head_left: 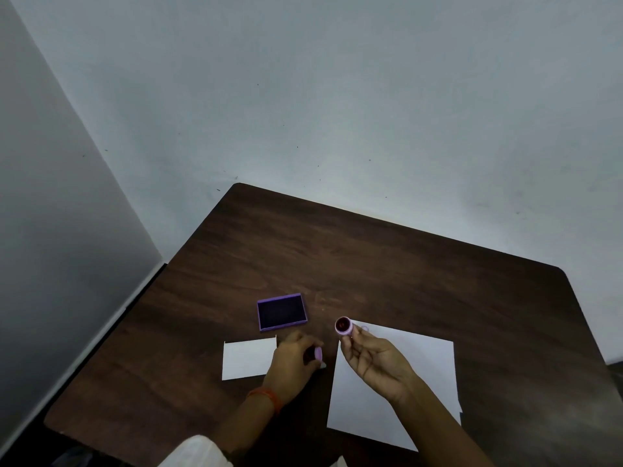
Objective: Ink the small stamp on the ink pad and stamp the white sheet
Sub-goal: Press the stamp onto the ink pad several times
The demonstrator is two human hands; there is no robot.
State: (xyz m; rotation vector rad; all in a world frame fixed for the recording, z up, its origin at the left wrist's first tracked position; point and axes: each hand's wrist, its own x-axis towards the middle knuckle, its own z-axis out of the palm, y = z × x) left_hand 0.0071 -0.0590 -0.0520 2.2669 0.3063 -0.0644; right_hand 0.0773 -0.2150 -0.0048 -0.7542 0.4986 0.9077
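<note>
Small stamp (pixel 344 326): pinched at the fingertips of the right hand (pixel 372 360), raised over the far left corner of the white sheet (pixel 391 396), its round dark-red face in a lilac rim turned upward. Left hand (pixel 292 360): closed round a lilac cap (pixel 317 353), low over the dark wooden table (pixel 337 264). Ink pad (pixel 282 311): open, purple-cased, just beyond the left hand. Small white card (pixel 248 358): left of it.
</note>
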